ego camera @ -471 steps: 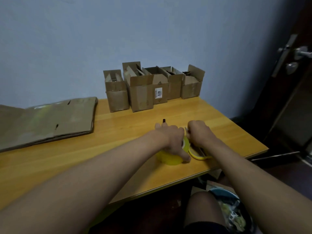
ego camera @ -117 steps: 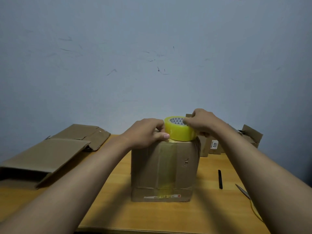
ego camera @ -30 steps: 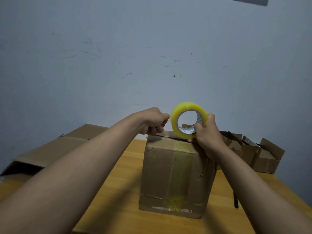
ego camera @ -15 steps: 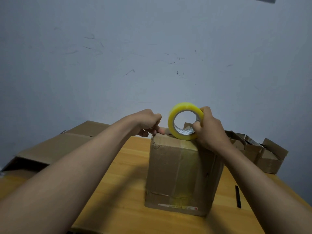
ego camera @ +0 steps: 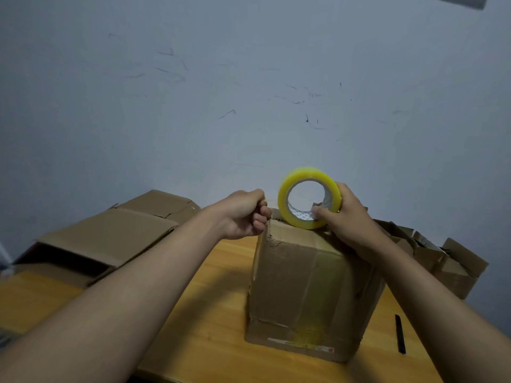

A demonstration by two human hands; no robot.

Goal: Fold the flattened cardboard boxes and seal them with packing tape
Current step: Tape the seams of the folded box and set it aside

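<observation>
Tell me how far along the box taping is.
Done: the upright box is folded, with a tape strip down its front. In hand: the right hand holds the tape roll on its top edge; the left hand, fingers curled, is at the top corner. Left: flattened cardboard lies unfolded on the table.

Two bare forearms reach in from the bottom corners, with no sleeves, watch, rings or gloves showing. The left hand [ego camera: 243, 214] and right hand [ego camera: 348, 219] are bare too, with short plain nails. Nothing else of the person appears in view.
</observation>
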